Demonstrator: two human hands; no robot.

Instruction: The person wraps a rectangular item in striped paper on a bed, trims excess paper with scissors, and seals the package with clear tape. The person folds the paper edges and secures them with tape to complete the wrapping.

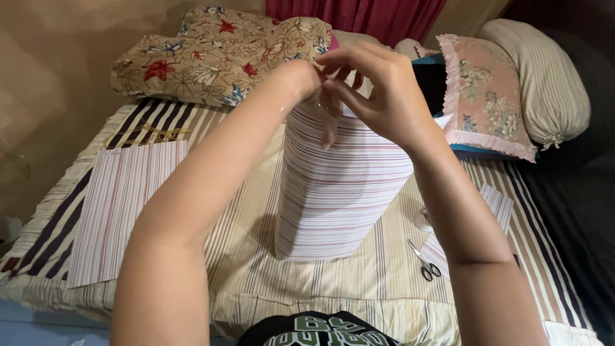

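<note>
Up top, hands: left hand (306,80) and right hand (378,96) meeting at the upper edge of the wrapped box (339,192), fingers pinched narrow on the paper fold.
Box: upright at mid-bed on the striped bedsheet (256,256), covered in striped paper.
Left side: flat spare sheet (125,205) of striped paper.
Right side: scissors (425,263) near a tape roll (423,220), beside paper offcuts (496,205).
Behind: floral pillows (211,57).

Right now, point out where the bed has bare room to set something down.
Free: the bedspread strip between the flat striped sheet and the wrapped box, and in front of the box. Crowded: right of the box, with scissors, tape roll and paper offcuts.
</note>
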